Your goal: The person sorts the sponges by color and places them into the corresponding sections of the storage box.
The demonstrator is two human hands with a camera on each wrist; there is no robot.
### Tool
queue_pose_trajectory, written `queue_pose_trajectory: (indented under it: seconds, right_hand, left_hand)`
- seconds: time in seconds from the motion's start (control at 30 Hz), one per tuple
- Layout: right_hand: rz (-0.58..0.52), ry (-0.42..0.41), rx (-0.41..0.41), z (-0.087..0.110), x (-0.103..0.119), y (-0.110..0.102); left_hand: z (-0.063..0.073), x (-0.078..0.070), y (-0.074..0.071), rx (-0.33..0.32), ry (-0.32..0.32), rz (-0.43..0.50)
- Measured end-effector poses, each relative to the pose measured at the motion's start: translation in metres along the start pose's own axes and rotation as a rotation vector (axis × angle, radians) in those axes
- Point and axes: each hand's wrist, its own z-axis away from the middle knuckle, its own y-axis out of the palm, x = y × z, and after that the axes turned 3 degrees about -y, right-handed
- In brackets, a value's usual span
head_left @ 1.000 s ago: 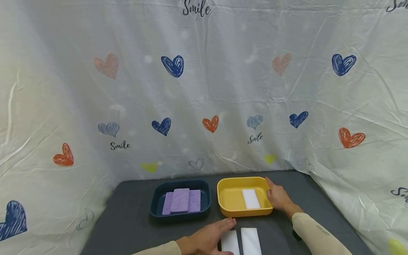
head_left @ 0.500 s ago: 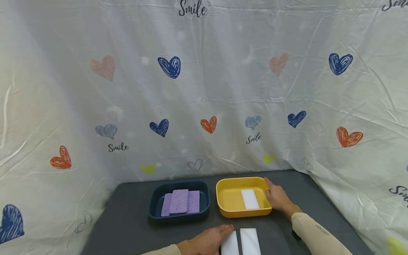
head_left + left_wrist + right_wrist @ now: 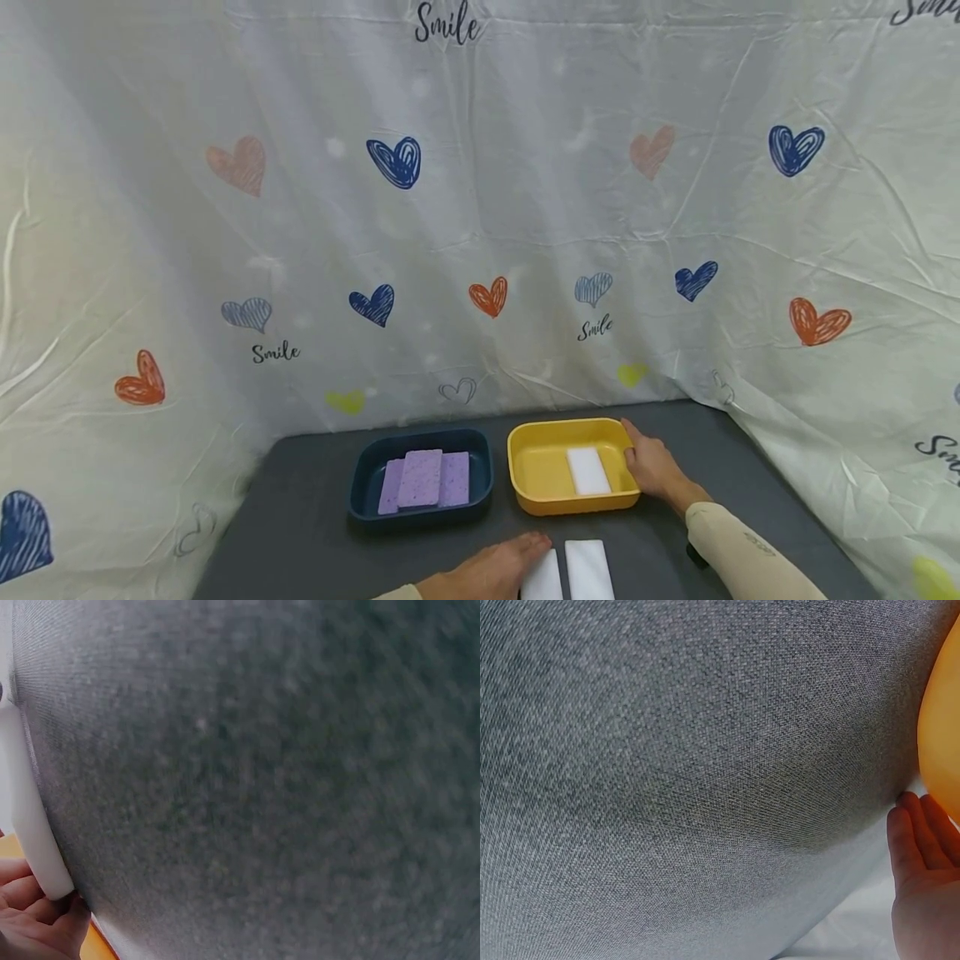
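My left hand (image 3: 493,567) is at the left of two white sponges (image 3: 543,577) lying on the table in front of the trays. In the left wrist view its curled fingers (image 3: 22,892) and thumb grip the end of that white sponge (image 3: 34,817). Farther back, my right hand (image 3: 654,463) rests against the right side of the yellow tray (image 3: 536,467). Straight fingers (image 3: 905,832) lie along the tray's outer wall in the right wrist view. Inside the yellow tray lies another white sponge (image 3: 588,472). The near end of the gripped sponge is cut off in the head view.
A dark blue tray (image 3: 360,487) stands left of the yellow one, with three purple speckled sponges (image 3: 422,477) overlapping in it. The second loose white sponge (image 3: 588,570) lies just right of the gripped one. A heart-printed curtain (image 3: 480,208) surrounds the grey table (image 3: 300,517).
The left hand's fingers have drawn in from spread to close around the left white sponge. The right hand stays at the yellow tray. The head view has shifted slightly.
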Motion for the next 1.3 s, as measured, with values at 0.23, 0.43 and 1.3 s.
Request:
queue_pose_trajectory:
  seconds: [0.23, 0.43, 1.3]
  right_hand:
    - [-0.004, -0.001, -0.004, 0.0, 0.0, 0.001]
    - [-0.006, 0.009, 0.003, 0.0, 0.001, 0.001]
    - [0.011, -0.007, -0.009, 0.001, 0.001, 0.001]
  left_hand:
    - [0.0, -0.004, 0.003, -0.021, 0.005, -0.088]
    - [0.0, -0.006, 0.002, -0.036, -0.005, -0.045]
    - [0.016, -0.014, -0.019, -0.149, 0.002, -0.092]
